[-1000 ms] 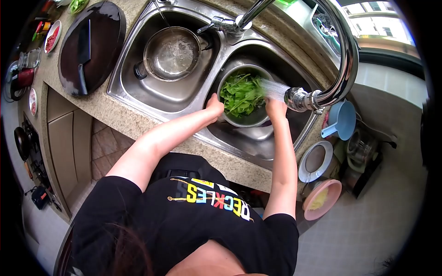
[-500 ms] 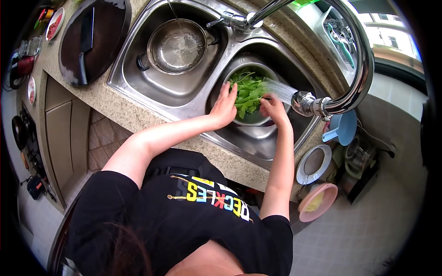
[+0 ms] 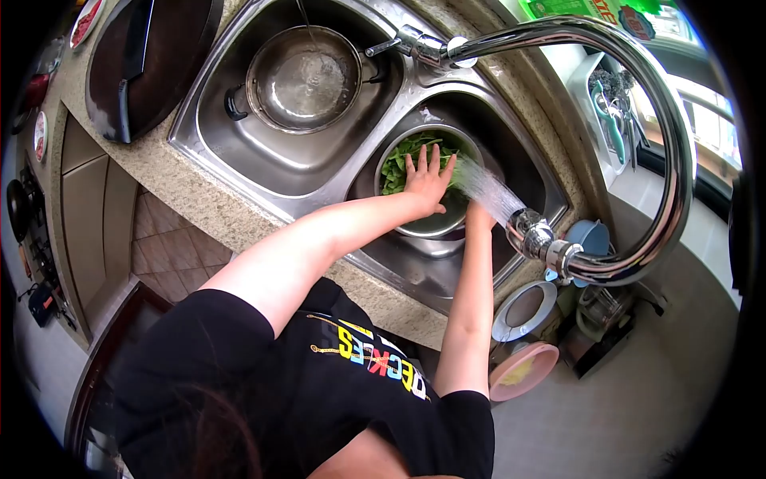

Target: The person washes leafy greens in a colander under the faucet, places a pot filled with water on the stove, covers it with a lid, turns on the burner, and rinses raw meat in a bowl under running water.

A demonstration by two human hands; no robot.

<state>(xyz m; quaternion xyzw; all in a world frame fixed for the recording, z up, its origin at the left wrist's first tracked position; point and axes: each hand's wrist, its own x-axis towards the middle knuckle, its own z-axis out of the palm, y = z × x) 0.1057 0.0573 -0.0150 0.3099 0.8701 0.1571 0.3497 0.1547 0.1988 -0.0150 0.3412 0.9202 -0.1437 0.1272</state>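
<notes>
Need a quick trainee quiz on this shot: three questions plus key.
1. Which hand is spread over the greens?

2. True or false: the pan and the metal bowl with the greens sit in different basins of the sink.

3. What lies on the chopping board?
A) a spoon
B) a knife
C) a sponge

Key
1: the left hand, fingers apart.
2: True.
3: B.
</notes>
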